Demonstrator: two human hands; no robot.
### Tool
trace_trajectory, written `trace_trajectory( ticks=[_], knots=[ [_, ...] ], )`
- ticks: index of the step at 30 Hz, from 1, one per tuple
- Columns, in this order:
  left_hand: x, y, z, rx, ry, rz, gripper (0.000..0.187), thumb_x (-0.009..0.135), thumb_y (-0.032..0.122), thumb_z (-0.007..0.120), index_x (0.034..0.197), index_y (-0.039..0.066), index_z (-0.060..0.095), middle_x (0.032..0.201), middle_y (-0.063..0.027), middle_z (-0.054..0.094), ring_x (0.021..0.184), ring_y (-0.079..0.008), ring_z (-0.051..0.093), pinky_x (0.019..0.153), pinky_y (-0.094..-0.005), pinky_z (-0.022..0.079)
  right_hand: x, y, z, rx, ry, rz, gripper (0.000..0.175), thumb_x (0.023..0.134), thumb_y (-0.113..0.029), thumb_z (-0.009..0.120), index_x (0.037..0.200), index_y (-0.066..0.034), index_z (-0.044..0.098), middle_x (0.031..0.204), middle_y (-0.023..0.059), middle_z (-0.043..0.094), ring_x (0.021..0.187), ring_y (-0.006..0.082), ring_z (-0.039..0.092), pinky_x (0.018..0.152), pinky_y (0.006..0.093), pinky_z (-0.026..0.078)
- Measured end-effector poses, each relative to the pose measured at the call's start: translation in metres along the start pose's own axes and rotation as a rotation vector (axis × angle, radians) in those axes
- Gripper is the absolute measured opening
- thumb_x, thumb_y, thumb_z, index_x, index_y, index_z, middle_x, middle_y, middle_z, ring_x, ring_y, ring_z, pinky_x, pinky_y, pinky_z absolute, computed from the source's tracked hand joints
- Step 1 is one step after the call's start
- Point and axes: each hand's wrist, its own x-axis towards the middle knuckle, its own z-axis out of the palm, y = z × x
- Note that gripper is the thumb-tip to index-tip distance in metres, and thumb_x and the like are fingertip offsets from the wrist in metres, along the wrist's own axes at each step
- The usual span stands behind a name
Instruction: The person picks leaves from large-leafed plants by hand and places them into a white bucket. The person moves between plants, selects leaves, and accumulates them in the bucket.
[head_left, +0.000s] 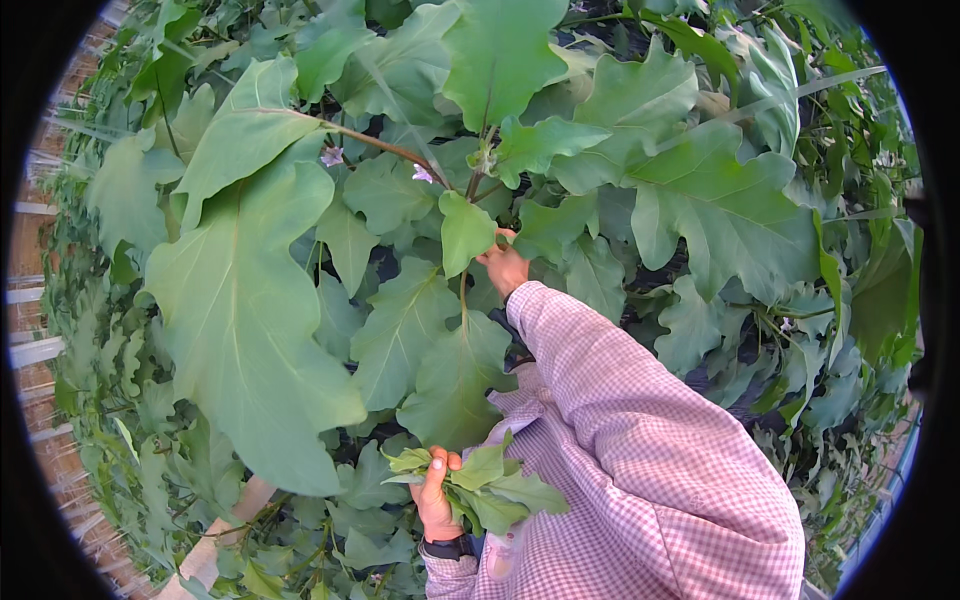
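Observation:
My left hand (437, 499), a dark band at its wrist, is closed around a bunch of picked green leaves and shoots (499, 491), low in the picture, close to my checked clothing. Above it, my right hand (506, 259) reaches in among the leaves of an eggplant plant (469, 236), beside its stem. Leaves cover its fingertips, so whether they hold anything is hidden. A broad eggplant leaf (240, 277) spreads left of my right hand, and a lobed leaf (465, 375) hangs just below it. Pale purple flowers (422, 174) show up and to the left of that hand.
Dense eggplant foliage (712, 195) surrounds both arms. A pale translucent strip (772, 101) crosses the leaves at upper right. Brown ground with whitish bars (37, 352) lies along the left rim, and a light beam-like piece (225, 529) shows at lower left.

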Motion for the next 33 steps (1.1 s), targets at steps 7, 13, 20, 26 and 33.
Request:
trace_trajectory(
  ticks=[7, 13, 20, 26, 33],
  knots=[
    [0.006, 0.009, 0.006, 0.072, 0.034, -0.029, 0.029, 0.094, 0.007, 0.071, 0.117, 0.009, 0.054, 0.101, -0.0033, 0.060, 0.090, -0.0182, 0.059, 0.081, -0.0350, 0.053, 0.022, 0.050, -0.055, -0.724, -0.076, -0.131, 0.019, 0.097, 0.000, 0.062, 0.113, 0.0042, 0.069, 0.099, 0.0136, 0.074, 0.080, 0.0204, 0.072, 0.071, 0.0339, 0.060],
    [0.014, 0.010, 0.016, 0.040, 0.007, -0.028, 0.020, 0.096, 0.010, 0.071, 0.110, 0.005, 0.058, 0.099, -0.0045, 0.061, 0.089, -0.0180, 0.060, 0.080, -0.0345, 0.052, -0.084, -0.085, -0.063, -0.264, -0.394, -0.002, 0.025, 0.091, 0.004, 0.048, 0.107, 0.0026, 0.068, 0.096, 0.0098, 0.072, 0.067, 0.0116, 0.060, 0.060, 0.0282, 0.049],
    [0.021, 0.007, 0.026, -0.047, -0.109, -0.068, 0.016, 0.097, 0.012, 0.071, 0.107, 0.005, 0.060, 0.091, -0.0072, 0.062, 0.087, -0.0179, 0.059, 0.080, -0.0344, 0.052, -0.122, -0.232, 0.017, -0.456, -0.073, -0.730, 0.023, 0.093, -0.009, 0.069, 0.113, 0.0036, 0.067, 0.091, 0.0073, 0.071, 0.072, 0.0137, 0.062, 0.068, 0.0298, 0.051],
    [0.025, 0.004, 0.007, -0.147, -0.093, -0.057, 0.022, 0.095, 0.007, 0.072, 0.113, 0.007, 0.058, 0.099, -0.0043, 0.061, 0.088, -0.0189, 0.059, 0.081, -0.0357, 0.052, -0.104, -0.239, 0.029, -0.560, 0.011, -0.800, 0.025, 0.096, -0.018, 0.077, 0.105, 0.0045, 0.072, 0.088, 0.0109, 0.076, 0.079, 0.0154, 0.067, 0.074, 0.0323, 0.053],
    [0.033, -0.002, -0.017, -0.210, -0.115, -0.080, 0.029, 0.095, 0.007, 0.071, 0.120, 0.008, 0.057, 0.099, -0.0038, 0.060, 0.089, -0.0192, 0.058, 0.080, -0.0363, 0.052, -0.080, -0.241, 0.008, -0.418, -0.205, -0.568, 0.020, 0.091, -0.011, 0.068, 0.105, 0.0016, 0.075, 0.090, 0.0060, 0.076, 0.083, 0.0123, 0.070, 0.076, 0.0306, 0.054]
  ],
)
